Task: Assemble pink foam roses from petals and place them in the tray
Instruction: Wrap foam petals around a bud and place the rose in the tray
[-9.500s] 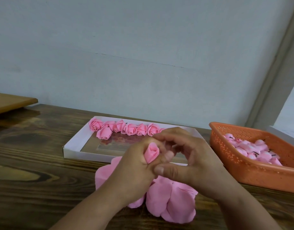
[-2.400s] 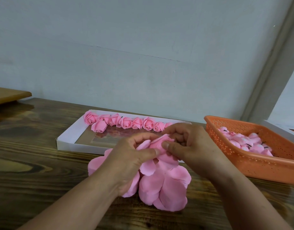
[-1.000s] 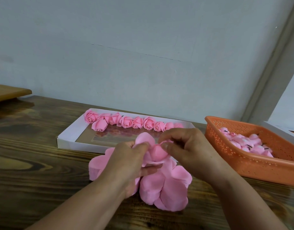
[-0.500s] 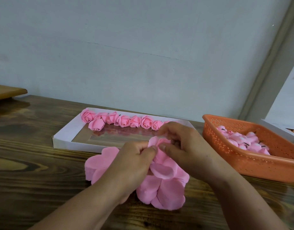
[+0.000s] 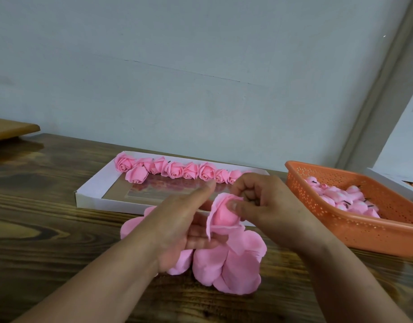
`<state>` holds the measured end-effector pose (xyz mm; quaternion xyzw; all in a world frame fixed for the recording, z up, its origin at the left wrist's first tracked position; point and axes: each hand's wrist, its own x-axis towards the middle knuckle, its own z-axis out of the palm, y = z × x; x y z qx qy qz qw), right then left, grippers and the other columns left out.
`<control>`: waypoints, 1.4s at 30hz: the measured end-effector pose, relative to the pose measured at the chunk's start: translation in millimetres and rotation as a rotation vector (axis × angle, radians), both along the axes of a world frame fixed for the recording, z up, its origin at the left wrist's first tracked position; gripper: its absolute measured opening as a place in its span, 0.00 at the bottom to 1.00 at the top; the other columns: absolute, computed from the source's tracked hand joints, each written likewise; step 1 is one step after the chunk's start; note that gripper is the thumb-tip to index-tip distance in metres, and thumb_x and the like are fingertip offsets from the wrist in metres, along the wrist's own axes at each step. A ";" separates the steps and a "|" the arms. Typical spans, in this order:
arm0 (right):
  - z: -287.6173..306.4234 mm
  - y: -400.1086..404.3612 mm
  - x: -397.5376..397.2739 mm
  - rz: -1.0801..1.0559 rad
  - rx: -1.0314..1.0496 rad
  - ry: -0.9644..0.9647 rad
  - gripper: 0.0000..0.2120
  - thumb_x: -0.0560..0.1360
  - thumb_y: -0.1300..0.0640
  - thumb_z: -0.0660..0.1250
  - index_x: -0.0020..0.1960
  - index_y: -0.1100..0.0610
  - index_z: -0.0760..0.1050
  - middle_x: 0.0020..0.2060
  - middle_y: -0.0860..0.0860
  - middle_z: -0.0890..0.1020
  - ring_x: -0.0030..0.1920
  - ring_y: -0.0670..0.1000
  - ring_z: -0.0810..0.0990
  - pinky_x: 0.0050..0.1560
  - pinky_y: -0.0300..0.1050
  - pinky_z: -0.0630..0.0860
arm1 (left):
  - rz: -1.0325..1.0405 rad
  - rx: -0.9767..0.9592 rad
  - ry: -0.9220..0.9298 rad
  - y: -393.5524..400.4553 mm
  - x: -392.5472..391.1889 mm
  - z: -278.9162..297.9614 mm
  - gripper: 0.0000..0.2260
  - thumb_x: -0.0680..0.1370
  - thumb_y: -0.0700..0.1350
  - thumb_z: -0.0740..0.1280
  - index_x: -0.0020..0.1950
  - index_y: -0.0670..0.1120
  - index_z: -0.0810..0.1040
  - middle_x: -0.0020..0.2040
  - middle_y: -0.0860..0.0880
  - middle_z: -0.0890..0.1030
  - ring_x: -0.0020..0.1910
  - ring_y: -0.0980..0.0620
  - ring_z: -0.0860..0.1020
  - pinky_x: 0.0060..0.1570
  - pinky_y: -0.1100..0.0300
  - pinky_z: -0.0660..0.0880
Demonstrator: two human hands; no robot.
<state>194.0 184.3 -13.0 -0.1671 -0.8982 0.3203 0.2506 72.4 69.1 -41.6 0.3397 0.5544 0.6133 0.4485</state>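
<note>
**Mia:** What is the person's right hand (image 5: 268,203) doing?

**Ben:** It is pinching a half-made rose (image 5: 224,214). The thumb is pressing on the front of the pink bud, and the other fingers are curling behind it.

**Mia:** And the left hand (image 5: 180,227)?

**Ben:** It is lying loose and flat, with straight fingers. It is gripping nothing. Its fingers are reaching under the loose petal that is hanging off the rose.

**Mia:** Where is the rose, if we go by the tray (image 5: 96,194)?

**Ben:** It is floating just in front of the white tray, near the tray's right end, and it is not in it yet.

**Mia:** What is sitting in the tray?

**Ben:** A row of finished roses (image 5: 175,170) is lining up along the tray's far wall. One of them is sitting a bit in front of the others, close to the tray's left end.

**Mia:** What is lying in front of the tray?

**Ben:** A pile of pink petals (image 5: 229,262) is resting on the wooden table (image 5: 37,229), under both hands.

**Mia:** And to the right of the tray?

**Ben:** An orange basket (image 5: 354,231) is standing there, apart from the tray. Small pink buds (image 5: 345,199) are filling it.

**Mia:** Anything to the left of the tray?

**Ben:** A brown board (image 5: 12,129) is peeking in, far from the tray.
</note>
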 end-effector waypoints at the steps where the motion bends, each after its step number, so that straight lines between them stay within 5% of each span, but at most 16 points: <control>1: -0.4 0.2 -0.9 -0.004 -0.001 0.003 0.04 0.73 0.63 0.69 0.41 0.58 0.76 0.35 0.63 0.79 0.33 0.53 0.72 0.37 0.51 0.71 | -0.028 0.009 0.019 -1.1 -0.6 -0.6 0.26 0.67 0.63 0.66 0.54 0.44 0.83 0.47 0.41 0.85 0.43 0.45 0.84 0.39 0.59 0.80; 5: -1.6 2.5 -2.3 -0.048 -0.011 0.013 0.02 0.73 0.64 0.69 0.42 0.60 0.76 0.37 0.67 0.79 0.35 0.62 0.75 0.39 0.56 0.75 | -0.049 0.059 0.080 -0.3 3.0 -3.6 0.08 0.75 0.43 0.69 0.50 0.40 0.83 0.45 0.43 0.86 0.44 0.49 0.85 0.39 0.63 0.80; 8: -1.5 8.1 -0.3 -0.052 -0.057 0.057 0.05 0.73 0.66 0.68 0.39 0.59 0.75 0.31 0.65 0.77 0.30 0.55 0.71 0.30 0.45 0.69 | 0.032 0.054 -0.088 1.0 4.8 -2.4 0.14 0.79 0.32 0.59 0.40 0.38 0.83 0.40 0.39 0.85 0.39 0.45 0.85 0.34 0.60 0.81; 11: 0.2 7.9 2.4 0.000 -0.117 0.103 0.09 0.73 0.67 0.68 0.37 0.56 0.75 0.26 0.53 0.74 0.27 0.47 0.69 0.27 0.38 0.67 | 0.050 0.028 -0.321 1.8 0.1 -0.7 0.09 0.78 0.32 0.58 0.43 0.33 0.76 0.46 0.30 0.82 0.41 0.36 0.84 0.37 0.52 0.83; 14: 2.0 5.7 4.4 0.065 -0.127 0.101 0.09 0.73 0.68 0.68 0.38 0.56 0.75 0.27 0.53 0.74 0.28 0.48 0.69 0.28 0.40 0.66 | 0.059 0.001 -0.390 2.3 -2.8 -2.4 0.08 0.78 0.34 0.59 0.53 0.32 0.76 0.49 0.30 0.82 0.41 0.35 0.84 0.38 0.51 0.82; 18: 2.7 2.9 4.2 0.080 -0.135 0.079 0.07 0.73 0.68 0.68 0.39 0.59 0.75 0.29 0.55 0.74 0.29 0.47 0.69 0.30 0.38 0.67 | 0.043 0.008 -0.291 3.0 -1.1 -6.2 0.08 0.77 0.38 0.66 0.51 0.34 0.81 0.47 0.36 0.84 0.41 0.40 0.84 0.40 0.55 0.83; 23: 4.4 -2.1 2.9 0.043 -0.061 0.016 0.07 0.73 0.65 0.68 0.39 0.56 0.75 0.33 0.66 0.78 0.32 0.52 0.73 0.37 0.57 0.74 | 0.016 0.015 -0.189 2.4 2.2 -9.6 0.15 0.65 0.44 0.72 0.47 0.36 0.83 0.43 0.40 0.85 0.39 0.44 0.84 0.34 0.61 0.80; 28: 0.5 -2.7 -0.2 -0.009 -0.027 -0.007 0.09 0.73 0.65 0.68 0.37 0.53 0.74 0.24 0.51 0.73 0.28 0.49 0.71 0.33 0.48 0.70 | 0.011 0.006 -0.150 2.1 4.4 -9.0 0.17 0.64 0.44 0.72 0.49 0.36 0.83 0.46 0.39 0.85 0.41 0.46 0.84 0.34 0.62 0.79; 35: -0.5 -8.6 -1.7 -0.007 0.018 0.003 0.04 0.72 0.60 0.68 0.39 0.57 0.75 0.28 0.61 0.76 0.29 0.52 0.71 0.31 0.49 0.69 | 0.081 0.000 -0.085 2.1 7.8 -7.9 0.18 0.63 0.43 0.74 0.48 0.34 0.82 0.44 0.39 0.85 0.38 0.48 0.84 0.33 0.62 0.79; 38: -2.7 -8.4 -4.1 -0.068 0.042 0.015 0.08 0.72 0.63 0.68 0.36 0.53 0.73 0.23 0.50 0.73 0.27 0.48 0.71 0.30 0.45 0.69 | 0.113 0.017 -0.085 2.9 9.1 -6.1 0.10 0.71 0.37 0.72 0.49 0.33 0.81 0.42 0.39 0.85 0.36 0.49 0.84 0.31 0.63 0.79; 42: -2.5 -3.3 -4.9 -0.190 0.023 0.102 0.10 0.72 0.65 0.67 0.34 0.54 0.73 0.26 0.58 0.78 0.26 0.50 0.71 0.31 0.46 0.71 | 0.194 0.066 -0.164 6.7 8.7 -7.3 0.11 0.74 0.32 0.69 0.55 0.33 0.78 0.50 0.36 0.84 0.48 0.42 0.84 0.49 0.51 0.81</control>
